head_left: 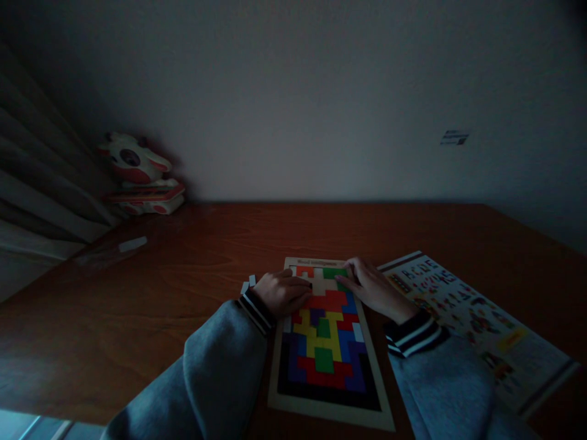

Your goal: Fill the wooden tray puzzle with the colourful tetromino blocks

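Note:
A wooden puzzle board (330,418) with a pale frame lies on the table, holding several coloured block pieces in red, yellow, green, blue and purple. Bare dark base shows along its near end. My left hand (285,293) rests across the board's upper left part, fingers stretched to the right over the pieces; its fingertips are partly hidden. At the upper right edge is my right hand (370,289), thumb and fingers apart, the thumb by a green piece (334,274). Close to my left wrist lie small white pieces (252,280).
A printed sheet (477,324) with letters, numbers and shape pictures lies to the right, partly under my right sleeve. A cow-shaped toy (142,174) stands at the back left by the curtain (41,195). The wall (312,110) borders the brown table (183,269) behind.

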{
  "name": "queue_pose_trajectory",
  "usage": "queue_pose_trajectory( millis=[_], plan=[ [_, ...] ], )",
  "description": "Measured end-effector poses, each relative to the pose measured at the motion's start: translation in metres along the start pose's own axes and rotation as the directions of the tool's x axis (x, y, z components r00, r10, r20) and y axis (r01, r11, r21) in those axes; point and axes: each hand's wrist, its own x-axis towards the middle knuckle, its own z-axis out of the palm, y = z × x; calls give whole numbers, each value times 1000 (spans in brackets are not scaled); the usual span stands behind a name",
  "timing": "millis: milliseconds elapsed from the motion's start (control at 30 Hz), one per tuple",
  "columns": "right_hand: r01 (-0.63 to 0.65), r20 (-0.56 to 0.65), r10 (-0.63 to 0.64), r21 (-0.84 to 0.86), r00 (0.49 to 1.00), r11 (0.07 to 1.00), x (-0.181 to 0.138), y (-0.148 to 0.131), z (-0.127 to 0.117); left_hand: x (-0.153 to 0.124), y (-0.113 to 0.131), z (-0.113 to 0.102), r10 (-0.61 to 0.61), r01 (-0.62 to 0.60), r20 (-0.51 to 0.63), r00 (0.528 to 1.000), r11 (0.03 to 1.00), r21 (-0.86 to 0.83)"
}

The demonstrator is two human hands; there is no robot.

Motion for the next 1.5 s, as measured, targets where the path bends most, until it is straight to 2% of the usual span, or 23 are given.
queue_pose_trajectory(
  millis=[133, 233, 300, 367, 400, 433, 467, 500, 533, 567, 600, 633, 700, 833, 900, 1033, 1200, 1333, 1433, 1500],
  plan=[
    [-47, 71, 44, 54, 997, 997, 1, 2, -5, -1, -1, 2, 27, -27, -21, 999, 1000, -6],
    [-78, 74, 72, 89, 995, 993, 2, 4, -6, -1, 0, 1, 18, -21, -59, 998, 998, -53],
    [-93, 30, 90, 109, 996, 990, 5, 2, -6, 1, 1, 0, -75, 57, -158, 985, 992, -117],
    [-74, -29, 78, 115, 997, 991, 8, -3, -6, 4, 0, -1, -266, 199, -277, 923, 948, -249],
    [-49, -45, 54, 110, 998, 993, 10, -8, -5, 7, -1, -2, -394, 269, -317, 863, 889, -371],
    [-15, -46, 19, 99, 999, 995, 13, -14, -5, 9, -3, -4, -532, 315, -318, 784, 784, -535],
    [25, -32, -23, 86, 999, 996, 15, -20, -4, 12, -6, -5, -671, 320, -263, 693, 614, -721],
    [68, -6, -67, 70, 998, 995, 18, -27, -2, 14, -9, -7, -780, 276, -161, 604, 394, -877],
    [113, 24, -114, 53, 993, 992, 21, -33, -1, 16, -12, -9, -843, 200, -37, 536, 169, -965],
    [163, 50, -165, 40, 985, 986, 24, -39, 2, 17, -15, -12, -866, 125, 76, 494, -15, -992],
    [213, 74, -215, 29, 974, 977, 27, -43, 4, 17, -18, -15, -866, 73, 156, 476, -138, -988],
    [255, 95, -256, 16, 962, 967, 30, -45, 7, 17, -20, -17, -859, 50, 199, 472, -199, -979],
    [312, 123, -309, -4, 943, 950, 34, -47, 12, 15, -22, -21, -844, 38, 233, 483, -245, -969],
    [345, 115, -340, -23, 933, 938, 35, -45, 16, 12, -21, -20, -802, -31, 322, 503, -389, -921],
    [360, 105, -355, -31, 929, 932, 34, -44, 16, 12, -21, -17, -808, -38, 316, 497, -384, -923],
    [398, 134, -386, -79, 913, 914, 32, -45, 14, 12, -23, -12, -829, -33, 246, 502, -303, -953],
    [400, 83, -392, -121, 916, 909, 32, -45, 15, 9, -20, -11, -801, 2, 226, 555, -270, -963],
    [238, -42, -239, -25, 970, 971, 30, -47, 12, 9, -15, -11, -747, 86, 229, 624, -225, -971],
    [72, -61, -64, 146, 996, 987, 25, -52, 2, 9, -14, -9, -757, 142, 212, 618, -158, -977],
    [29, 9, -31, 233, 999, 972, 22, -58, -7, 9, -16, -7, -775, 164, 193, 602, -116, -980]
  ],
)
